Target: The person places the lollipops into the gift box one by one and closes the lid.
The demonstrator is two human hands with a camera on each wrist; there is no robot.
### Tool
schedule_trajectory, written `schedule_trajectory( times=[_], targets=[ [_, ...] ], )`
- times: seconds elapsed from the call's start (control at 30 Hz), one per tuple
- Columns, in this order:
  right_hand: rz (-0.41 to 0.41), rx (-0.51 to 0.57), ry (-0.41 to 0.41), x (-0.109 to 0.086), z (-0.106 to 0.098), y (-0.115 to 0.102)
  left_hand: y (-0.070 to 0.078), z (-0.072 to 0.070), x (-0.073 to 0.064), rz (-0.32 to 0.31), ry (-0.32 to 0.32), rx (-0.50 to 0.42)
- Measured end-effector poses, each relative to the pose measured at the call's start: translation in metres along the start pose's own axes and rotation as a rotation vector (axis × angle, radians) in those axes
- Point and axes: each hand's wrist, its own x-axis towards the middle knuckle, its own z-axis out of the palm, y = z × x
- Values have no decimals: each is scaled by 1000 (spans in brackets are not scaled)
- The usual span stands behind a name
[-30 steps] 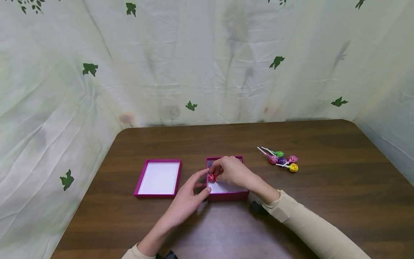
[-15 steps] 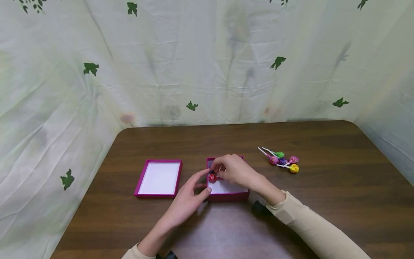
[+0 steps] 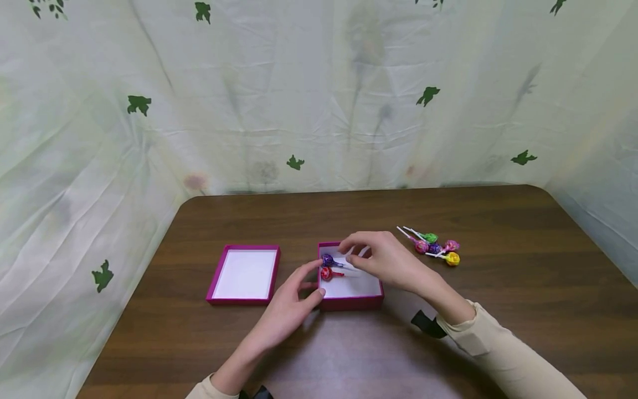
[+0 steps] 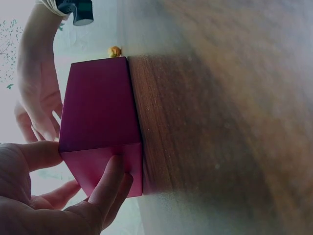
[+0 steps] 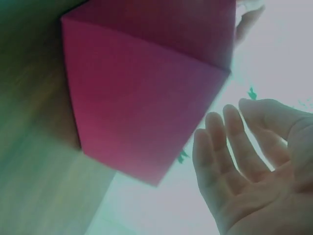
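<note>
A magenta box (image 3: pixel 351 303) with a white inside stands uncovered at the table's middle. Two lollipops lie side by side in its left part: a purple one (image 3: pixel 328 260) behind and a red one (image 3: pixel 327 274) in front, sticks pointing right. My left hand (image 3: pixel 289 307) rests against the box's left side. In the left wrist view its thumb touches the top corner and its fairly straight fingers lie along the side wall. My right hand (image 3: pixel 386 257) hovers over the box's right part, fingers loosely bent. The right wrist view shows this hand (image 5: pixel 254 166) holding nothing.
Left of the box lies its magenta-rimmed lid (image 3: pixel 244 274), white inside up. To the right is a bunch of several lollipops, among them a yellow one (image 3: pixel 452 259) and a green one (image 3: pixel 430 238). A patterned curtain (image 3: pixel 319 100) hangs behind the wooden table (image 3: pixel 344 354).
My right hand has let go of the purple lollipop beside the red one and moved up and right, uncovering both. The left hand has stayed at the box.
</note>
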Motion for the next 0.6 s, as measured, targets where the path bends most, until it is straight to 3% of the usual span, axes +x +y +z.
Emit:
schedule_trajectory(
  times=[0.43, 0.6],
  targets=[
    [-12, 37, 46, -41, -35, 12, 1, 2, 0, 11, 20, 8],
    [-51, -26, 68, -57, -49, 24, 1, 2, 0, 16, 24, 6]
  ],
)
